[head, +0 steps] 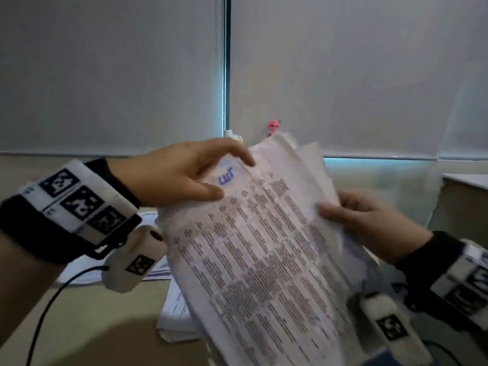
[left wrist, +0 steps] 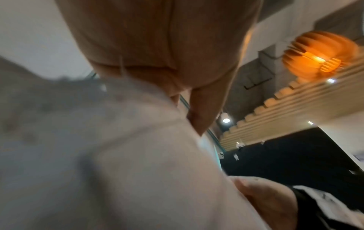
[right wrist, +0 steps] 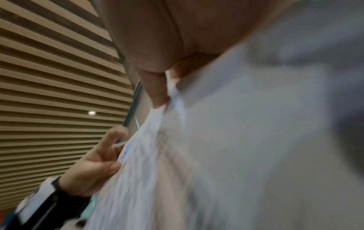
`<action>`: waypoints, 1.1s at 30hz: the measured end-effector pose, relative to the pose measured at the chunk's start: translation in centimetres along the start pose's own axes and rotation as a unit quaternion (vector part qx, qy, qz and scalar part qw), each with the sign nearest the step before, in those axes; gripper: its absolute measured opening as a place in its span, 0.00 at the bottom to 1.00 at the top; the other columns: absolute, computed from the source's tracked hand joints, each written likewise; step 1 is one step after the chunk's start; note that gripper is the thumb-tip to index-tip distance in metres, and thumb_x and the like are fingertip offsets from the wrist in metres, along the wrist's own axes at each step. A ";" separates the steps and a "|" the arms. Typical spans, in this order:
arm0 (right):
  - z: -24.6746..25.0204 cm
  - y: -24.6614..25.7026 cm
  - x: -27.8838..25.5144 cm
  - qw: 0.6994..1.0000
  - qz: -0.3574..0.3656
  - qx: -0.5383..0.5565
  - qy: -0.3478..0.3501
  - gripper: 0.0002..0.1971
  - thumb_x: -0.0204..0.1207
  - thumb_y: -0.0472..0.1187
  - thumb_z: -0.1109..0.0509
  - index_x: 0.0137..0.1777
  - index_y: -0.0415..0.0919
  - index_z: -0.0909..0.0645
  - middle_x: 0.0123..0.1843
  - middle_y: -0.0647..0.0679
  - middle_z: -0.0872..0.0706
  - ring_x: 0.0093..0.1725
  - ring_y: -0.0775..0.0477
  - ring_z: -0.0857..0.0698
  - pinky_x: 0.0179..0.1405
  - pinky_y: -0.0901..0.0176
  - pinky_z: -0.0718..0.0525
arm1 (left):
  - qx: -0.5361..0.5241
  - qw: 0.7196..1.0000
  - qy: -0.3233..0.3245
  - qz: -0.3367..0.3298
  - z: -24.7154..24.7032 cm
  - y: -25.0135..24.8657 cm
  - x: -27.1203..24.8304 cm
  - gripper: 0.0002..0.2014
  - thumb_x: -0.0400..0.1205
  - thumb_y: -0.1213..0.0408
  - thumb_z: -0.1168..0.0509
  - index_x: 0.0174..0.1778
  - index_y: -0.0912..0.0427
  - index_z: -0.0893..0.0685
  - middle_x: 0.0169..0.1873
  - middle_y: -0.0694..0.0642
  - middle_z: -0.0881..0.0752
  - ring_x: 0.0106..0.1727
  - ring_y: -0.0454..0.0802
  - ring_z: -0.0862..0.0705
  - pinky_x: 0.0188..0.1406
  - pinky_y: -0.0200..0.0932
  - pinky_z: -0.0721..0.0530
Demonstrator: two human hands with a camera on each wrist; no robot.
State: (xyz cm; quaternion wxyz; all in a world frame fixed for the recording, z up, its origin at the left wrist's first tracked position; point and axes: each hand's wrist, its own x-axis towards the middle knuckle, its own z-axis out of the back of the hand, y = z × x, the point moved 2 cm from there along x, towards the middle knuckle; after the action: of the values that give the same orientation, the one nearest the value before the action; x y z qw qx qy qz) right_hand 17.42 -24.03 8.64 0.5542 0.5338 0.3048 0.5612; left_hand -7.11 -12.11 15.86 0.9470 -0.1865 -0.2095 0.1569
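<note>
A bundle of printed sheets point(head: 264, 247) with dense text and a blue handwritten mark near its top is held up, tilted, over the desk. My left hand point(head: 184, 175) pinches its top left corner between thumb and forefinger. At the right edge, my right hand point(head: 369, 220) grips the bundle with the thumb on the front. The left wrist view shows the sheets point(left wrist: 118, 155) blurred under my left fingers point(left wrist: 201, 112), with the right hand point(left wrist: 265, 199) low at the right. The right wrist view shows the sheets point(right wrist: 236, 140) close up and my left hand point(right wrist: 94, 168) at their far edge.
More stacks of paper point(head: 174, 313) lie on the beige desk point(head: 92, 326) below the bundle. Grey roller blinds point(head: 105, 75) cover the window behind. A pink object point(head: 273, 126) peeks over the sheets. An orange ceiling lamp point(left wrist: 319, 54) hangs overhead.
</note>
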 end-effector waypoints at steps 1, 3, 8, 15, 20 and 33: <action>0.7 -0.3 0.6 1.000 -0.015 -0.007 0.004 0.22 0.62 0.58 0.24 0.43 0.37 0.17 0.31 0.47 0.15 0.28 0.53 0.18 0.26 0.65 0.20 | -0.007 1.000 0.005 0.019 0.0 1.0 -0.3 0.18 0.73 0.59 0.28 0.56 0.35 0.19 0.50 0.51 0.11 0.53 0.54 0.12 0.54 0.45 0.13; 2.7 -1.1 2.0 0.997 -0.039 -0.046 -0.051 0.22 0.68 0.62 0.31 0.45 0.42 0.18 0.33 0.46 0.14 0.34 0.48 0.16 0.34 0.58 0.19 | -0.052 0.996 0.009 0.066 0.0 3.6 -1.0 0.20 0.63 0.46 0.27 0.51 0.40 0.13 0.49 0.59 0.10 0.52 0.58 0.11 0.56 0.55 0.14; 7.4 -7.2 6.1 0.904 -0.161 -0.382 -0.108 0.09 0.78 0.49 0.34 0.47 0.43 0.20 0.52 0.40 0.13 0.45 0.44 0.19 0.43 0.56 0.24 | -0.179 0.975 0.016 0.130 -1.5 9.9 -3.2 0.35 0.52 0.34 0.20 0.52 0.48 0.10 0.46 0.83 0.17 0.41 0.58 0.19 0.43 0.54 0.25; 7.6 -14.5 7.5 0.739 -0.322 -0.590 0.039 0.19 0.71 0.60 0.34 0.40 0.41 0.21 0.48 0.43 0.13 0.46 0.41 0.16 0.48 0.55 0.21 | -0.220 0.960 0.023 0.170 -3.6 12.9 -4.4 0.39 0.39 0.33 0.19 0.42 0.53 0.06 0.41 0.74 0.12 0.35 0.51 0.19 0.31 0.32 0.23; 6.8 -13.9 6.5 0.771 -0.313 -0.554 0.023 0.12 0.77 0.47 0.38 0.48 0.38 0.23 0.46 0.42 0.18 0.42 0.42 0.20 0.31 0.60 0.23 | -0.308 0.938 0.035 0.156 -4.5 11.8 -4.0 0.37 0.36 0.42 0.15 0.40 0.58 0.06 0.29 0.56 0.11 0.27 0.42 0.16 0.27 0.28 0.21; -2.1 0.8 -4.0 0.939 0.173 -0.289 -0.064 0.21 0.77 0.42 0.33 0.61 0.68 0.33 0.45 0.61 0.16 0.34 0.51 0.16 0.35 0.57 0.18 | -0.346 0.930 0.069 0.101 -6.7 4.6 0.3 0.19 0.68 0.77 0.30 0.53 0.59 0.11 0.48 0.56 0.08 0.46 0.46 0.10 0.44 0.36 0.13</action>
State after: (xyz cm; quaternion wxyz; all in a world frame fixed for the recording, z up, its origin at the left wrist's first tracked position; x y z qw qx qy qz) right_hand 14.45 -27.41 7.79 0.5975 0.4299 -0.0041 0.6769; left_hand -4.78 -9.83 8.37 0.8148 -0.5335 -0.1646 0.1561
